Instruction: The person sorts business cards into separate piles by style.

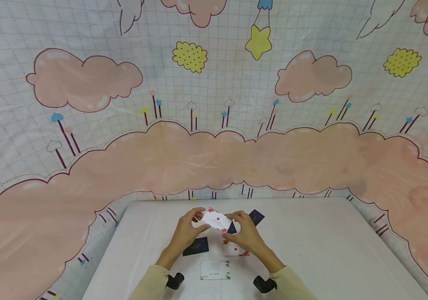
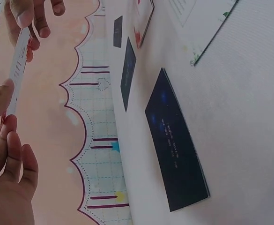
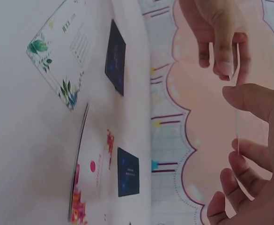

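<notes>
Two bare hands held one white business card with red floral corners up above the table, tilted, and I could see it gripped from both ends. The left hand pinched one end between thumb and fingers, its outer fingers loosely curled away from the card. The right hand pinched the other end in the same way, thumb against one side and fingertips against the other. Beneath and around them, more cards lay flat on the white tabletop. A dark blue card rested just beside the left wrist, a second dark card lay partly hidden behind the lifted one, and a third dark card lay beyond the right hand. Nearer the person, a red-and-white floral card lay partly beneath the right hand as I looked down on it. Closest to the person, between the forearms, was a white card with green leaf corners. Pale yellow sleeves covered the forearms, and beyond the table hung a backdrop printed with peach clouds.
</notes>
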Tool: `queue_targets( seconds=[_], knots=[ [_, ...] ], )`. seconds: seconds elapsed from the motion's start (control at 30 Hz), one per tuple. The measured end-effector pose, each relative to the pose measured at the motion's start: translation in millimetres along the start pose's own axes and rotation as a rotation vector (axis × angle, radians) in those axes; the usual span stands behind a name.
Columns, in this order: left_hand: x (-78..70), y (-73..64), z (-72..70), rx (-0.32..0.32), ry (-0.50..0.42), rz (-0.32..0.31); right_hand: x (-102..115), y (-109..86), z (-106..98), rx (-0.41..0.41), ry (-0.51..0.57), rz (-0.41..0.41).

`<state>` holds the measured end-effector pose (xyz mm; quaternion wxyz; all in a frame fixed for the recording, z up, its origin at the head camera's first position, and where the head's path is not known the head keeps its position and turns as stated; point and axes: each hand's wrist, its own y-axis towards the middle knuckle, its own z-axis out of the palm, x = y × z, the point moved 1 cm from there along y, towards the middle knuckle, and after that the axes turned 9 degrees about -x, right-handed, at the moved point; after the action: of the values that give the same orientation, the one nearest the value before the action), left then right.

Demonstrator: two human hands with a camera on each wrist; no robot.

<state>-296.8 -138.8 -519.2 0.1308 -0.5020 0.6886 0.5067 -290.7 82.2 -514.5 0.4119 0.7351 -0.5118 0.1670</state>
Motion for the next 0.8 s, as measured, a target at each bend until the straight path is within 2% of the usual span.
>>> queue_targets(
  seconds=[0.13,0.3,0.47,0.63,0.8],
  knots=[
    [-5.6,1.3,-1.3,0.042,0.019,0.047,-2.2,0.1,-8.9,0.030,-0.013,-0.035],
    [-9.5,-0.4,-1.9,0.141,0.033,0.051,-5.6,-1.0,-19.1,0.081,-0.033,-0.073],
    [-10.8,0.9,0.5,0.229,0.077,0.086,-10.4,-1.6,-28.2,0.108,-0.039,-0.126],
    [-14.0,4.1,3.8,0.290,0.118,0.124,-15.0,-1.2,-35.2,0.114,-0.066,-0.164],
    [-17.8,5.4,6.3,0.340,0.131,0.143,-20.3,-0.7,-39.1,0.126,-0.073,-0.167]
  ],
)
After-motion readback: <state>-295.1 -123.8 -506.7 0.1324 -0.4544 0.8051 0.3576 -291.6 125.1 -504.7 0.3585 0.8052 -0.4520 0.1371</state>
